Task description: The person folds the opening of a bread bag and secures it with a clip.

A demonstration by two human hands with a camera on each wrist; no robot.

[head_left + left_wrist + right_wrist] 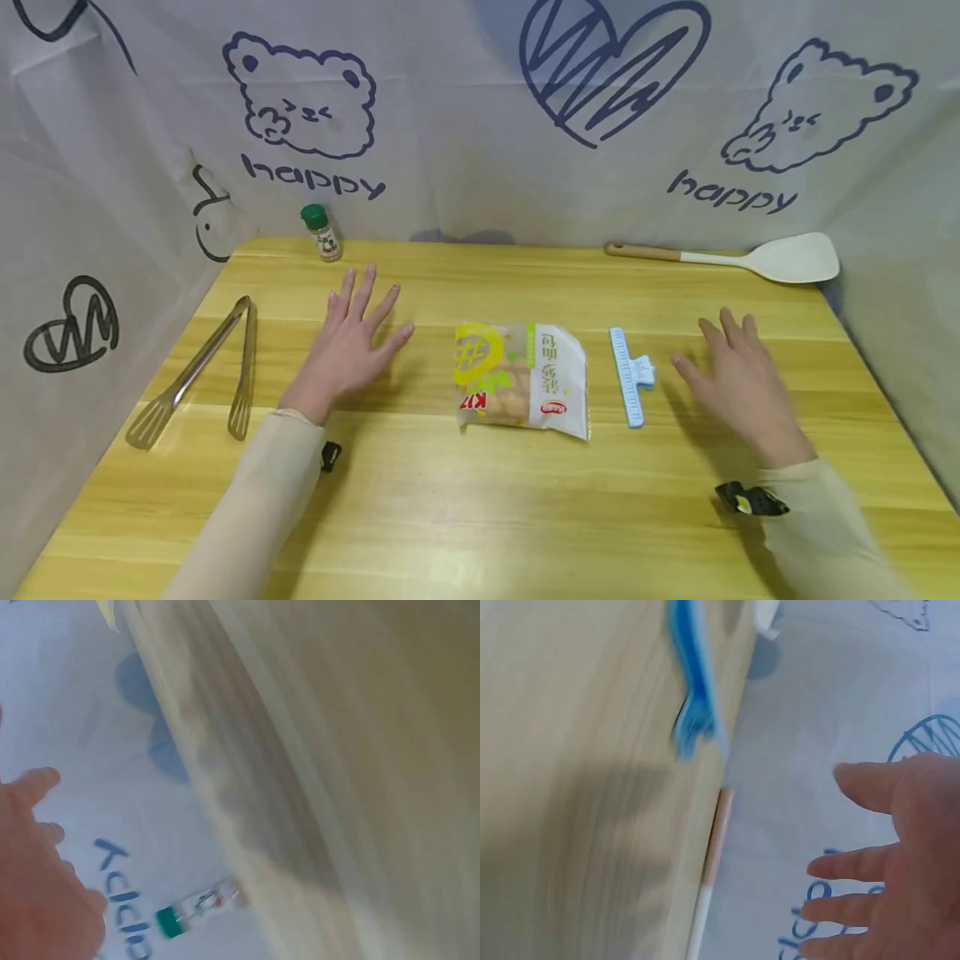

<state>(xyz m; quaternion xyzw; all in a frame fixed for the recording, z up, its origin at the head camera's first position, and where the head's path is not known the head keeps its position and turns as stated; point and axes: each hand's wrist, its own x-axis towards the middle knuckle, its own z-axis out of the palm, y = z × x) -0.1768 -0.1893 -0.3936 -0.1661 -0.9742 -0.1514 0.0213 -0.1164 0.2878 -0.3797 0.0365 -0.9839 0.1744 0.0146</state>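
My left hand (pixel 348 350), fingers spread and straight, is over the table between the metal tongs (pixel 206 358) and a packaged snack bag (pixel 521 379). It holds nothing. On the right, my right hand (pixel 738 387) is also spread, with no object in it. Nearest to it lies a light-blue bag clip (pixel 628 379), a long bar with a grip on its side; in the right wrist view the clip (pixel 694 682) shows from a low angle. The bag lies flat mid-table, white, yellow and green with a see-through part. Beyond my left fingertips stands a green-capped seasoning bottle (pixel 322 233).
A white spatula (pixel 787 258) with a wooden handle lies along the back right edge of the wooden table (pixel 450 517). White cloth (pixel 450 125) with drawn bears and hearts hangs behind and at both sides. The tongs lie spread apart at the left.
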